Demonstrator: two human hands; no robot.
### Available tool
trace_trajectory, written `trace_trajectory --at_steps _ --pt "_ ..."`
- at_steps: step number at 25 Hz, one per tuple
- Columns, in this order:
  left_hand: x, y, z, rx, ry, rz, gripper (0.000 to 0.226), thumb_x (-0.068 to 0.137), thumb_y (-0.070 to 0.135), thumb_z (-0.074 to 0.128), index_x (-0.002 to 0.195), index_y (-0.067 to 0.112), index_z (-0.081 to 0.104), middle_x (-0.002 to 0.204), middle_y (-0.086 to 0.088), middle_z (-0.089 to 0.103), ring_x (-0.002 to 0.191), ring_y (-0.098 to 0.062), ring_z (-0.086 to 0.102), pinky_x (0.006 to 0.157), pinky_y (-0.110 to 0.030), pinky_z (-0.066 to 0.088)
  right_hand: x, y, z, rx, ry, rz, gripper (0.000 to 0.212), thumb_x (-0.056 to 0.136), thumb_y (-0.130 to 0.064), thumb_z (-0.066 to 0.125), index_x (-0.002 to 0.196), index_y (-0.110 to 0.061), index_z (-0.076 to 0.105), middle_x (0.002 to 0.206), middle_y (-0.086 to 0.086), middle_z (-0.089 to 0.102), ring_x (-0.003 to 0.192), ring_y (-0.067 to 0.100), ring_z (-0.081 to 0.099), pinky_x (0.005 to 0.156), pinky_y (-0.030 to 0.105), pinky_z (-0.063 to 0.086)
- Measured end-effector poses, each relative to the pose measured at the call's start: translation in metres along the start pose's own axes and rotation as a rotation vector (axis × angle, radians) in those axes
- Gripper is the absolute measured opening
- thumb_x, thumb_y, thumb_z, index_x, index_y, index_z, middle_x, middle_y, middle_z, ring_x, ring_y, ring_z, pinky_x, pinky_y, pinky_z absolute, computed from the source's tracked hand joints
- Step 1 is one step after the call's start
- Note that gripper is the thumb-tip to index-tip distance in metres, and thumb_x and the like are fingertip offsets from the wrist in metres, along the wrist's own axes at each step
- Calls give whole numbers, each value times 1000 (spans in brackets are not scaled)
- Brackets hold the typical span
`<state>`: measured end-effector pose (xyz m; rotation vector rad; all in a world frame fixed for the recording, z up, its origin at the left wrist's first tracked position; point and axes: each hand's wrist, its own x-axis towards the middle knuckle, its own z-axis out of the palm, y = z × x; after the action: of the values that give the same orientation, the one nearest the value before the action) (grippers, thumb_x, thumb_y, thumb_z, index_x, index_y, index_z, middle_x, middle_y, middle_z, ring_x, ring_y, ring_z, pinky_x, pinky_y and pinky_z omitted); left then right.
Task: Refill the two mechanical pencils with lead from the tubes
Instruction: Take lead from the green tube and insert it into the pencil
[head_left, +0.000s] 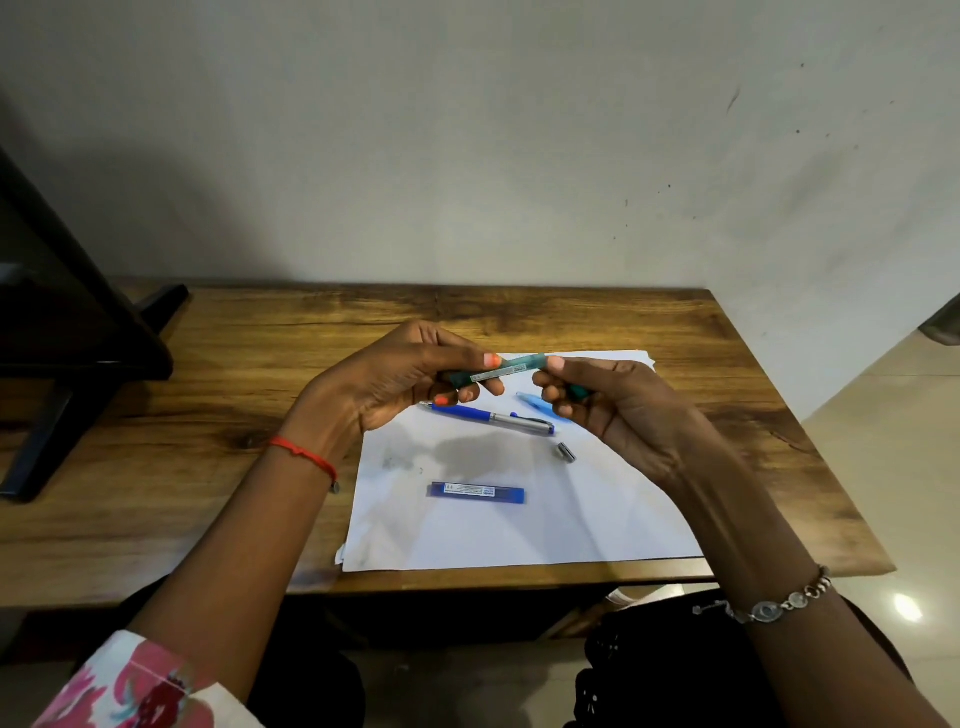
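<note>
Both hands are raised above the far middle of the tabletop, forearms coming in from the near edge, wrists bent inward so the hands face each other. The left hand has thumb on top and fingers curled beneath, gripping the left half of the teal lead tube. The right hand has curled fingers, with thumb and forefinger pinching the tube's right end. The tube is held nearly level, its right end slightly higher. A small dark teal piece sits among the right fingers; cannot tell what it is.

White paper sheet lies at the near right of the tabletop. On it:
- blue mechanical pencil just below the hands
- light blue pencil, partly hidden by the right hand
- grey cap near the blue pencil's right end
- blue lead tube nearer the near edge, apart from the pencils

Red thread on left wrist, metal bracelet on right. Dark stand at the left edge.
</note>
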<state>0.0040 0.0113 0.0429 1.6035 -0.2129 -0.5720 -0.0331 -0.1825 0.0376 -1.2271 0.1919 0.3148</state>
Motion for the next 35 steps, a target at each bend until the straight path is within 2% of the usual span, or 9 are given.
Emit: trace_trajectory --at_steps 5,13,15,17,19,22,26,31,35 --pt "4 -3 -3 166 86 110 10 79 5 66 83 8 74 65 -1 72 48 -7 48 39 -16 36 2 3 -3 -22 13 23 14 85 4 54 85 3 67 67 7 71 58 11 66 58 17 55" --pt "5 -3 -1 299 156 248 18 76 7 71 85 21 72 53 9 66 45 -4 47 41 -14 36 8 12 -2 180 52 156 13 84 9 53 85 7 66 69 12 72 63 17 70 58 19 57" --pt "5 -2 -1 325 168 266 19 75 9 72 87 23 72 54 4 66 46 -7 47 42 -14 37 8 12 -1 221 58 158 13 84 9 52 83 7 65 67 12 72 62 16 70 58 19 57" --pt "5 -2 -1 356 178 283 18 73 12 74 85 26 73 64 -11 69 52 -16 49 44 -16 39 8 12 -1 229 68 149 16 84 9 51 79 6 66 65 11 72 60 15 70 58 19 58" --pt "6 -4 -1 383 183 289 18 72 12 75 84 25 73 69 -9 72 55 -16 55 46 -17 41 9 12 -2 214 76 116 23 84 9 52 69 4 69 62 10 71 57 15 69 58 19 58" --pt "7 -5 -2 433 163 264 20 69 10 76 87 18 74 65 16 71 57 -4 63 51 -14 48 8 10 -1 117 94 51 20 84 4 56 69 1 69 60 8 68 50 10 63 54 16 55" --pt "8 -9 1 477 134 236 24 68 4 77 92 8 73 73 7 71 61 1 65 64 -5 47 9 10 -5 -128 181 0 9 78 -8 68 71 -4 67 60 4 57 46 8 48 45 15 42" --pt "8 -8 3 475 140 222 23 69 3 76 92 8 73 78 -5 72 65 1 66 65 -4 47 7 6 -5 -349 251 -40 12 77 -17 71 69 -9 67 56 1 45 47 10 37 43 14 34" --pt "9 -10 3 403 141 212 22 68 1 77 80 19 73 63 13 71 66 -2 68 63 -5 47 5 3 -4 -408 214 -129 15 78 -15 70 64 -13 67 43 -10 39 48 12 30 39 11 28"
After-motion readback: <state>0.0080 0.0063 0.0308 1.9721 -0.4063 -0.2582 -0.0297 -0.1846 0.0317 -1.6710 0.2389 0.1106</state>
